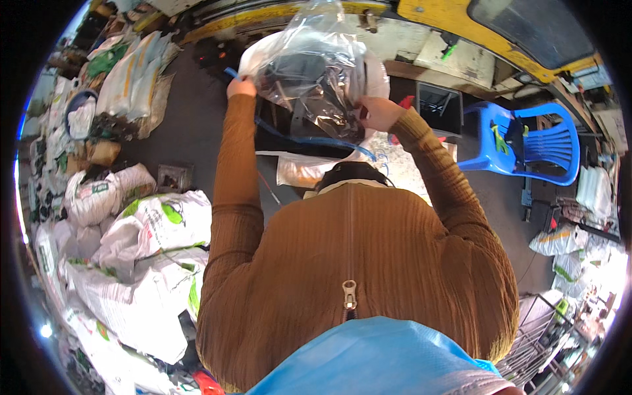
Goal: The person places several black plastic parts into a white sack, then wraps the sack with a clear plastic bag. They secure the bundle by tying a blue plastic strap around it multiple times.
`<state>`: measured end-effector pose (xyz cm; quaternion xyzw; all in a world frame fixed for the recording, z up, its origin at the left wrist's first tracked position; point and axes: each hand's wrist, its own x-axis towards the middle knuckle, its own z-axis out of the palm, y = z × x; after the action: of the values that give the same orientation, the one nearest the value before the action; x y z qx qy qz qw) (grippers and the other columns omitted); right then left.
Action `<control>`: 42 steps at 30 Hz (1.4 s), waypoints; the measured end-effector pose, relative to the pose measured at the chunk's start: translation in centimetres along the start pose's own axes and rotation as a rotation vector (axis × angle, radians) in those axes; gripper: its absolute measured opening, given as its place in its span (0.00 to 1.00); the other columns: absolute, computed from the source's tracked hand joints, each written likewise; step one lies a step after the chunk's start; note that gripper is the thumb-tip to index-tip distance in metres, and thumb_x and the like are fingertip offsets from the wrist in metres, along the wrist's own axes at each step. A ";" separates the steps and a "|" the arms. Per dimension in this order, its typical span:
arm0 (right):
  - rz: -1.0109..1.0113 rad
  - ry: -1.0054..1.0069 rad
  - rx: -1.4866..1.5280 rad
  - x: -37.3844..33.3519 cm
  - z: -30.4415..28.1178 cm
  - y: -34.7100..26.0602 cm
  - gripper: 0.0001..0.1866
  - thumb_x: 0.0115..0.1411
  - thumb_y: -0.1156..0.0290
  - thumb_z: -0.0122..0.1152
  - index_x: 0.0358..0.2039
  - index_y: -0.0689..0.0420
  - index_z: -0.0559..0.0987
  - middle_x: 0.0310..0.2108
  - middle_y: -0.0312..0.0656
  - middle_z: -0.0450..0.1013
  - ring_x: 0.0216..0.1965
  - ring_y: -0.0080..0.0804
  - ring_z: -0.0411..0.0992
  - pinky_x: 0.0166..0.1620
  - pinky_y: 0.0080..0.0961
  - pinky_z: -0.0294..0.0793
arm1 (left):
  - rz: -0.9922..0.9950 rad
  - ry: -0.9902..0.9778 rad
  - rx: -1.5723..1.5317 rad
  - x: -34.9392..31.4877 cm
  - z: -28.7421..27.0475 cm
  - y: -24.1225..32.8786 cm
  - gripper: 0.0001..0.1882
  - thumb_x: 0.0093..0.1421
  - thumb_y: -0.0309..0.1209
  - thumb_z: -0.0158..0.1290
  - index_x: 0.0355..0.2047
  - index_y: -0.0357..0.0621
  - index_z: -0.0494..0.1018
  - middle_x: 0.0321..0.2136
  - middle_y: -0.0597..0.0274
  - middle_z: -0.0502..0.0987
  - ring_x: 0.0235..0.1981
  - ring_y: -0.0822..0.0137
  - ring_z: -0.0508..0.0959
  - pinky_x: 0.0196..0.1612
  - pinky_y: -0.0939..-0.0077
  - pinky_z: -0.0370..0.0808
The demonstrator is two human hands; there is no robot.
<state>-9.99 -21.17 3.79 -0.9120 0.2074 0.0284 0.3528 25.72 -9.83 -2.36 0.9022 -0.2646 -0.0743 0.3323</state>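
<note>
My left hand (241, 87) is closed around a blue strip (316, 141), one end of which pokes out above the fist. The strip sags along the near side of a large clear plastic bag (309, 79). With bent fingers, my right hand (382, 113) pinches the right side of this bag. Dark contents show through the shiny film, but I cannot make out what they are. White sheeting (376, 76) surrounds the bag, and its top rises loosely away from me. Both forearms, in brown ribbed sleeves, reach forward.
A blue plastic chair (550, 155) stands at the right, beside a black crate (440, 105). White sacks (164, 224) are heaped at the left, with more stacked bags (131, 76) farther off. A yellow-framed machine (507, 39) borders the far side.
</note>
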 end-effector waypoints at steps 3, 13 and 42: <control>0.009 -0.113 -0.141 -0.6 0.6 -0.7 0.20 0.47 0.63 0.59 0.39 0.61 0.71 0.28 0.49 0.72 0.33 0.45 0.72 0.38 0.35 0.70 | 0.071 0.005 0.020 -0.2 0.5 1.5 0.16 0.54 0.39 0.47 0.32 0.40 0.75 0.26 0.48 0.77 0.32 0.51 0.77 0.35 0.63 0.73; -0.123 0.102 -0.290 0.2 4.4 -3.7 0.12 0.52 0.62 0.53 0.29 0.59 0.72 0.27 0.47 0.71 0.32 0.47 0.71 0.34 0.41 0.71 | -0.066 -0.044 0.179 -3.8 -2.1 4.0 0.39 0.55 0.62 0.36 0.36 0.33 0.73 0.33 0.37 0.74 0.42 0.46 0.73 0.44 0.59 0.68; -0.129 0.840 1.041 7.5 -2.9 4.3 0.10 0.61 0.66 0.51 0.38 0.59 0.73 0.27 0.34 0.71 0.28 0.20 0.67 0.32 0.17 0.68 | 0.170 0.092 -0.179 -13.8 -3.8 0.2 0.09 0.49 0.32 0.57 0.30 0.44 0.75 0.23 0.57 0.77 0.25 0.61 0.77 0.31 0.71 0.72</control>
<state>-5.14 -28.62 1.79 -0.5669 0.2589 -0.4537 0.6369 15.12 -0.59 0.14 0.8458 -0.3170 -0.0279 0.4283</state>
